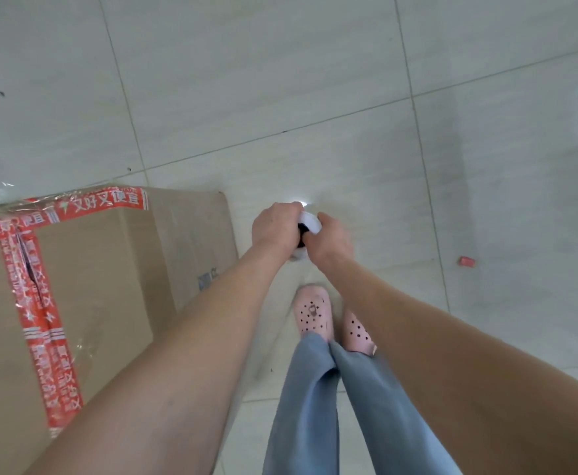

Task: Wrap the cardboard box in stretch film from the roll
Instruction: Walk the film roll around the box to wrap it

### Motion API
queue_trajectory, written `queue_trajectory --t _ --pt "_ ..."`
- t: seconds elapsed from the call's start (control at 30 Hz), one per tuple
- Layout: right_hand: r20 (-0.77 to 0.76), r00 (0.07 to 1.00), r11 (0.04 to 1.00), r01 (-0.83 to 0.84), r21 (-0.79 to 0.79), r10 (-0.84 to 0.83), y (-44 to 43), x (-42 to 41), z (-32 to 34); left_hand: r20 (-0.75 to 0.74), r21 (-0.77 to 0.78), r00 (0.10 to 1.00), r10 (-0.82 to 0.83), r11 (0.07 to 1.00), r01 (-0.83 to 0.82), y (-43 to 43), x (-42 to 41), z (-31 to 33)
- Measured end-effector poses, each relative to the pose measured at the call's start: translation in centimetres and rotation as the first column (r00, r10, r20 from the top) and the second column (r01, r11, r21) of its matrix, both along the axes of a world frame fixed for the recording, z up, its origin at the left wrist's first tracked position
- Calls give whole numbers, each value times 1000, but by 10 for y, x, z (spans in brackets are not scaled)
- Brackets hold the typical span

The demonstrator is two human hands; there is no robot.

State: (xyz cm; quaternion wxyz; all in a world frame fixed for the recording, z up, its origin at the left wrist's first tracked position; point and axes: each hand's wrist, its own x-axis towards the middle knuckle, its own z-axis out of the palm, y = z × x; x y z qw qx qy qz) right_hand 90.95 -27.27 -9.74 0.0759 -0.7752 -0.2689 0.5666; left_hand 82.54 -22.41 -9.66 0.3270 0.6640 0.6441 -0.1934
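Observation:
A large cardboard box [109,269] sealed with red printed tape stands on the floor at the left, with clear film glinting along its top far edge. To its right, both hands hold the stretch film roll [309,223], seen end-on with a white rim and dark core. My left hand [275,228] grips the roll's left side and my right hand [332,240] grips its right side. A faint sheet of clear film runs down from the roll toward the box's near corner; most of the roll is hidden by the hands.
Pale floor tiles [315,80] spread all around the box. My feet in pink perforated shoes [315,313] and blue trouser legs stand just right of the box. A small red object [466,261] lies on the floor at the right.

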Motion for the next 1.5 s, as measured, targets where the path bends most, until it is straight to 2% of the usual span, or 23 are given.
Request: queue_trajectory --t 0.27,0.4,0.53,0.67,0.73,0.83,0.97,1.07,1.17,1.23,1.37,1.5 --pt "27 991 991 -130 -26 130 43 -11 5 -4 -11 998 68 998 -68 28 -23 -4" --pt "68 983 984 -171 44 168 72 -32 6 -61 16 990 127 992 -126 52 -50 -3" --pt "94 990 991 -116 73 109 91 -60 3 -178 67 962 206 978 -197 69 -81 -2" --pt "-62 996 998 55 -39 -58 101 -72 0 -147 13 965 218 976 -219 77 -91 -6" --pt "-46 998 998 36 -46 -39 109 -71 2 -83 -4 979 187 982 -188 81 -89 -5" --pt "-28 999 999 -20 -43 19 116 -69 4 -23 28 999 40 999 -39 93 -81 -2" --pt "-33 998 999 -46 -28 45 122 -68 2 -57 -28 998 -33 999 31 114 -74 -1" --pt "-16 994 994 -110 -22 110 130 -68 2 -85 7 993 -86 996 86 116 -77 0" --pt "8 973 973 -230 -4 230 147 -69 4 -40 40 996 74 997 -73 123 -88 -1" --pt "-6 967 967 -253 30 253 158 -71 7 -23 37 975 221 975 -220 130 -94 0" --pt "6 978 971 -205 122 206 182 -85 8 23 64 865 502 863 -502 139 -116 -2" --pt "-64 961 963 -269 23 270 202 -108 5 -40 25 804 593 805 -593 155 -140 -3"
